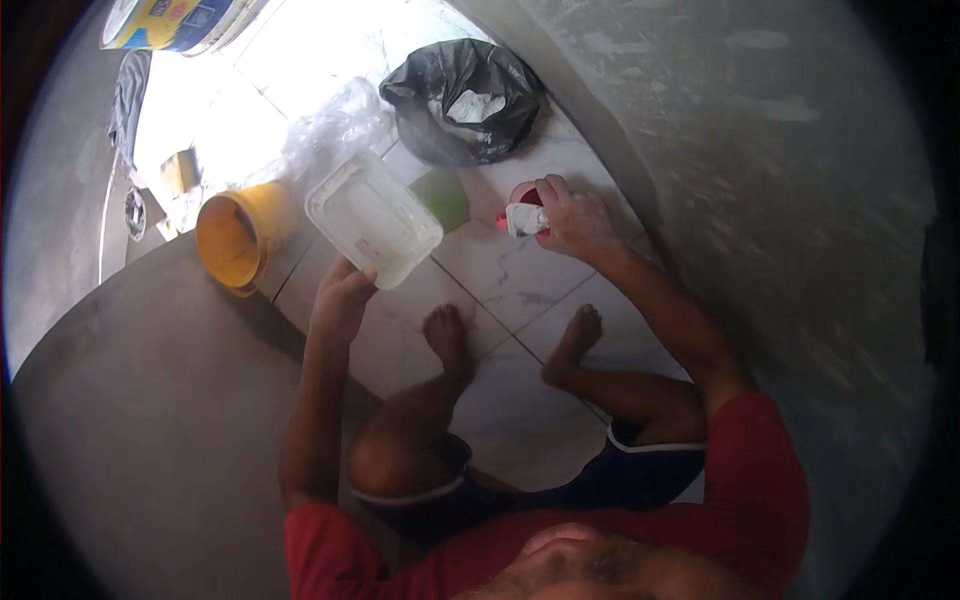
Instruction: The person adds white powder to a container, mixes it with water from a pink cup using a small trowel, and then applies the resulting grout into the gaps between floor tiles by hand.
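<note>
My left hand [345, 295] grips the near left corner of a translucent rectangular plastic container [370, 210], held tilted above the tiled floor. My right hand [570, 215] is closed on a small flat piece smeared with white [523, 221], at a red cup [525, 193]; whether it also grips the cup is unclear. A green object [450, 205] lies partly hidden behind the container. My bare feet are on the tiles below both hands.
A yellow bucket [220, 240] stands left, beside a curved grey surface [160, 370]. Ahead are crumpled clear plastic [335, 120], a black bag [425, 85] holding white material and a larger bucket [160, 25]. A grey wall [760, 200] runs along the right.
</note>
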`<state>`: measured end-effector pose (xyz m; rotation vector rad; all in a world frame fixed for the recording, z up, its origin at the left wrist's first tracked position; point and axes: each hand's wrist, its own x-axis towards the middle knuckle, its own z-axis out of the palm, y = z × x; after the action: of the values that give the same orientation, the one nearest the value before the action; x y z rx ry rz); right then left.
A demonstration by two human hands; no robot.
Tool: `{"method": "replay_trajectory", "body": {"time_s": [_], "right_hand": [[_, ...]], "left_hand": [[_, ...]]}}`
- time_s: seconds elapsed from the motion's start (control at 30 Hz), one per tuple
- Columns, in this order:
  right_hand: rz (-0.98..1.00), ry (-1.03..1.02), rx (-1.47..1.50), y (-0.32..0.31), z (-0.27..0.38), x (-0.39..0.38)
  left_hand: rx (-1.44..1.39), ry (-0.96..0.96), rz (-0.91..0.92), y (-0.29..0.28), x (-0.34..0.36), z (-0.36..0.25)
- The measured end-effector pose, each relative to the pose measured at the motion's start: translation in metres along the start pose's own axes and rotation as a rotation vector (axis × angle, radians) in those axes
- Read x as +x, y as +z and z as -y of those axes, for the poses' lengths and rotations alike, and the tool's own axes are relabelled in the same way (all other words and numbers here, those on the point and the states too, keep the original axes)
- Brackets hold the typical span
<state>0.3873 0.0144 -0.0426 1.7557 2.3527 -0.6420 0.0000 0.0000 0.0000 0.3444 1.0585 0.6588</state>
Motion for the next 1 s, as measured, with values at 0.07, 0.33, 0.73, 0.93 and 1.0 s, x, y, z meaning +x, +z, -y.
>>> {"method": "replay_trajectory", "body": {"time_s": [0.07,0.33,0.73,0.93,1.0], "right_hand": [[0.032,-0.03,-0.017,-0.019,0.006,-0.005],[-0.104,-0.089,-0.034,-0.036,0.013,0.019],[0.026,0.304,0.845,-0.025,-0.018,0.149],[-0.255,0.114,0.266,-0.018,-0.028,0.142],[-0.312,0.062,0.227,-0.014,-0.011,0.136]], "left_hand": [[-0.035,-0.009,-0.013,-0.004,0.004,0.011],[-0.112,0.143,0.059,-0.024,0.06,0.056],[-0.271,0.233,0.021,-0.023,0.065,0.106],[-0.259,0.2,-0.014,-0.016,0.072,0.11],[-0.265,0.224,0.025,-0.012,0.074,0.109]]}}
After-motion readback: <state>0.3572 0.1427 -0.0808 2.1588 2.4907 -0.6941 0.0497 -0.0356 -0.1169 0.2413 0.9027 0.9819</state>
